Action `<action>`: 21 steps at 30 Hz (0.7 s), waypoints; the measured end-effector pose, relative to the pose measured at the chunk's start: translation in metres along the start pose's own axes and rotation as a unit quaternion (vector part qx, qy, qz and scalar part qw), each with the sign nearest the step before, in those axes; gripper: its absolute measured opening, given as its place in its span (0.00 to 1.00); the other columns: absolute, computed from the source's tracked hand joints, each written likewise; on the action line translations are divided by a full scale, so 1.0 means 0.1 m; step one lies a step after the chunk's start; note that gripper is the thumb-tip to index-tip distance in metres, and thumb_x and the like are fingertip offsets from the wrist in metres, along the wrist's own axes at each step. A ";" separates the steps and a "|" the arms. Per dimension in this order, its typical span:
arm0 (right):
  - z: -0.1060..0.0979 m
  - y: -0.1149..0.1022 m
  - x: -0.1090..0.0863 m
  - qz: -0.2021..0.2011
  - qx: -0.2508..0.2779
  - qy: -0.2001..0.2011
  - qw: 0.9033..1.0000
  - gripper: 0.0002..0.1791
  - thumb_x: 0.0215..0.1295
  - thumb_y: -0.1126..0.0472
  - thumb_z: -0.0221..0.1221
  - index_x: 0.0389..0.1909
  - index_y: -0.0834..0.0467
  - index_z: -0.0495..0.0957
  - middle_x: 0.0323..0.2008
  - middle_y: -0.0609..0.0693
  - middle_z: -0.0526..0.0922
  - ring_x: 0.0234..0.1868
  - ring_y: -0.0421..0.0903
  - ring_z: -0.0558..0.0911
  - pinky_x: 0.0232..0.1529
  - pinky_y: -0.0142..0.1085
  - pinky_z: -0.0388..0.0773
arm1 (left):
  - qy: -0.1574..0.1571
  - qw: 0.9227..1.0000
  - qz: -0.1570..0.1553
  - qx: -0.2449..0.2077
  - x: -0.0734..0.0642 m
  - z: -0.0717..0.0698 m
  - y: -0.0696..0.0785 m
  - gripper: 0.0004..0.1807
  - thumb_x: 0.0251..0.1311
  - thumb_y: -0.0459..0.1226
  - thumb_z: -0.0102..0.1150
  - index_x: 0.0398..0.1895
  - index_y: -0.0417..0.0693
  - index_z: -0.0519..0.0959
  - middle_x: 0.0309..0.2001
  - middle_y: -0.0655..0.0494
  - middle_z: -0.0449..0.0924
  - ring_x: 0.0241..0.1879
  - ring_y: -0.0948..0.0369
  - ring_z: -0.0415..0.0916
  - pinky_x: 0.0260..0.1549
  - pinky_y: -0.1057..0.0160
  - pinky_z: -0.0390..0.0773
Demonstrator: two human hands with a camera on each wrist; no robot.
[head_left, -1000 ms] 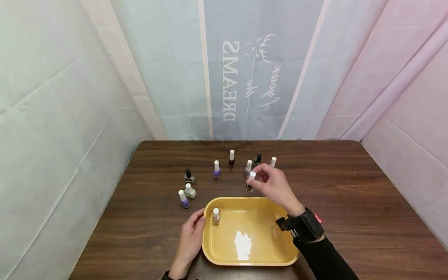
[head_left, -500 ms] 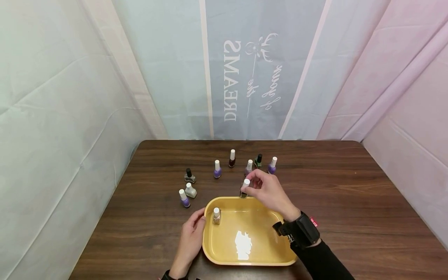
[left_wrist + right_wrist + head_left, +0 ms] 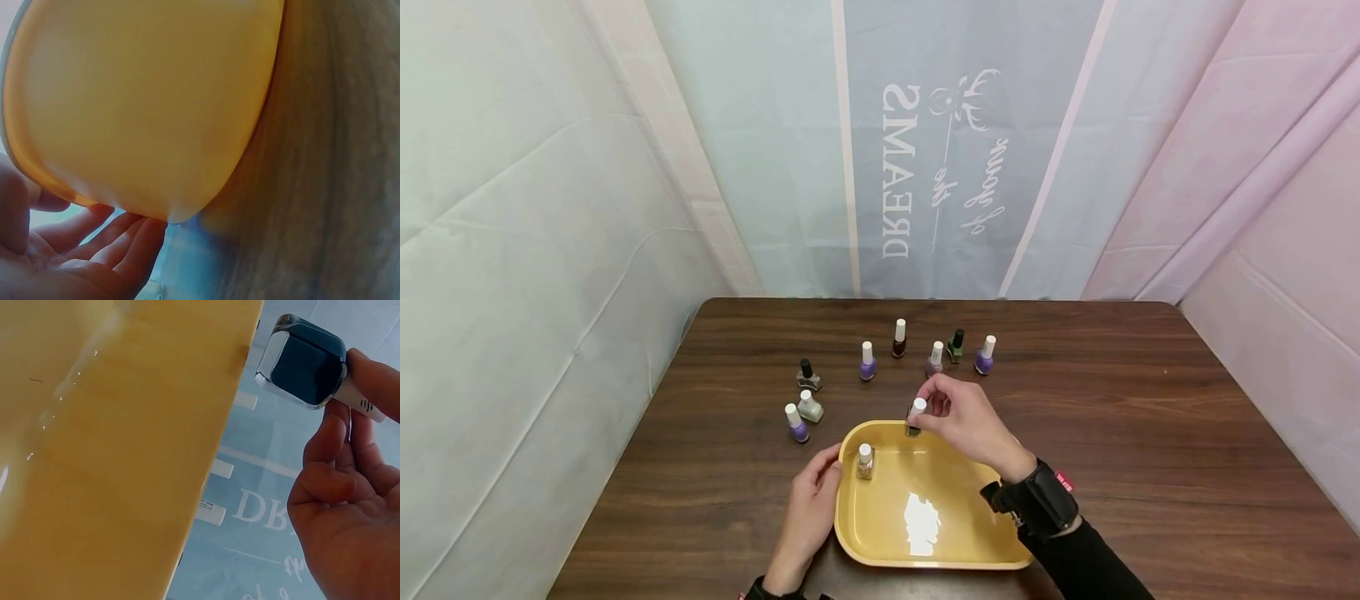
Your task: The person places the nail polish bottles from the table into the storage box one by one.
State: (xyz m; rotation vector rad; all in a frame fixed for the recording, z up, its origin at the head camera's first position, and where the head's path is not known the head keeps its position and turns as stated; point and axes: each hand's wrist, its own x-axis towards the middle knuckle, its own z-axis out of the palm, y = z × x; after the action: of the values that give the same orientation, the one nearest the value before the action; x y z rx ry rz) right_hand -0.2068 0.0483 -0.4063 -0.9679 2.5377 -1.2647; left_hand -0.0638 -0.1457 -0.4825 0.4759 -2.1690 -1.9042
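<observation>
R hand (image 3: 966,421) brought the white-capped dark btl (image 3: 309,365) from beyond the yellow tray (image 3: 940,492) to its far edge; rightmost purple btl (image 3: 984,360), prev. part-hidden, came fully into view.

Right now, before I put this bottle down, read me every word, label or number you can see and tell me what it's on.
"DREAMS": on the backdrop cloth.
"the": same cloth, in script.
"of your": same cloth, in script.
White cap of the held bottle: print too small to read.
Farther cap: too small.
Red tag at the wristband: too small.
</observation>
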 end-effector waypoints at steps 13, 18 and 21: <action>0.11 0.00 -0.03 -0.020 -0.025 -0.023 0.999 0.11 0.53 0.59 0.71 0.32 0.50 0.76 0.22 0.41 0.73 0.24 0.36 0.69 0.25 0.28 0.65 | -0.001 1.000 0.000 -0.003 0.00 -0.01 -0.01 0.17 0.71 0.33 0.46 0.58 0.35 0.75 0.56 0.37 0.77 0.53 0.53 0.79 0.46 0.66 0.80; 0.14 0.00 -0.03 -0.026 -0.032 -0.017 0.999 0.12 0.51 0.59 0.71 0.31 0.49 0.77 0.22 0.40 0.73 0.24 0.35 0.70 0.25 0.28 0.66 | 0.001 1.000 0.000 -0.002 0.01 0.00 -0.02 0.17 0.70 0.33 0.47 0.58 0.35 0.75 0.56 0.37 0.78 0.52 0.53 0.79 0.46 0.66 0.80; 0.15 0.00 -0.03 -0.022 -0.036 -0.020 0.999 0.12 0.51 0.59 0.72 0.31 0.48 0.76 0.22 0.39 0.73 0.24 0.35 0.70 0.25 0.28 0.68 | 0.002 1.000 0.001 -0.001 0.01 0.00 -0.02 0.17 0.70 0.33 0.47 0.58 0.35 0.75 0.55 0.37 0.78 0.52 0.53 0.79 0.46 0.67 0.80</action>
State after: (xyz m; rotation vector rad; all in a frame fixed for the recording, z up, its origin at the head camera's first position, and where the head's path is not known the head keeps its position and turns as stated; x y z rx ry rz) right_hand -0.1983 0.0407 -0.4161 -1.0591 2.5613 -1.1606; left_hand -0.0643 -0.1464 -0.4846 0.4758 -2.1636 -1.9019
